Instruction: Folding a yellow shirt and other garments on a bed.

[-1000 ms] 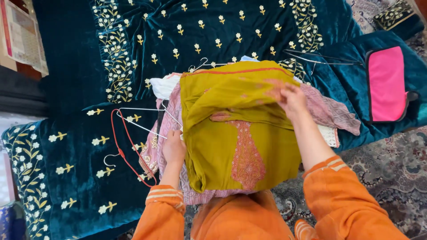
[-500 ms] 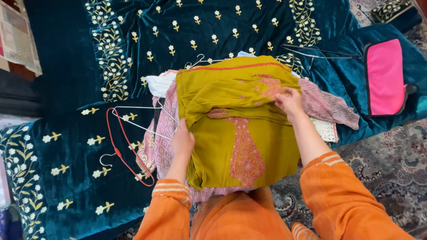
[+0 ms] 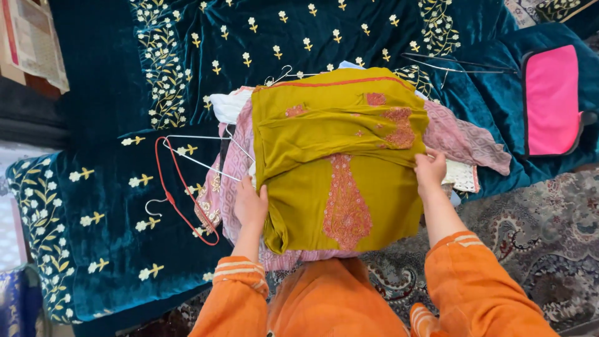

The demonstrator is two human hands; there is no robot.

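1. At the centre of the frame lies a folded olive-green garment with pink embroidery down its front, on top of a pile of clothes.
2. Left hand rests flat at the garment's left edge, fingers held together and pressed against the fold; it is fairly open and has no clear grip on the cloth.
3. Right hand is at the garment's right edge, fingers curled and pinching the green cloth just below the folded-over top part.
4. Both arms wear orange sleeves with striped cuffs.
5. Under the green garment, a pink patterned cloth sticks out to the right, and something white shows at the upper left of the pile.
6. Left of the pile lie a red wire hanger and a white hanger, touching the clothes.
7. Everything sits on a dark teal velvet bedspread with cream flower embroidery.
8. At the upper right of the frame is a pink pouch with a dark border.
9. A patterned rug covers the lower right.
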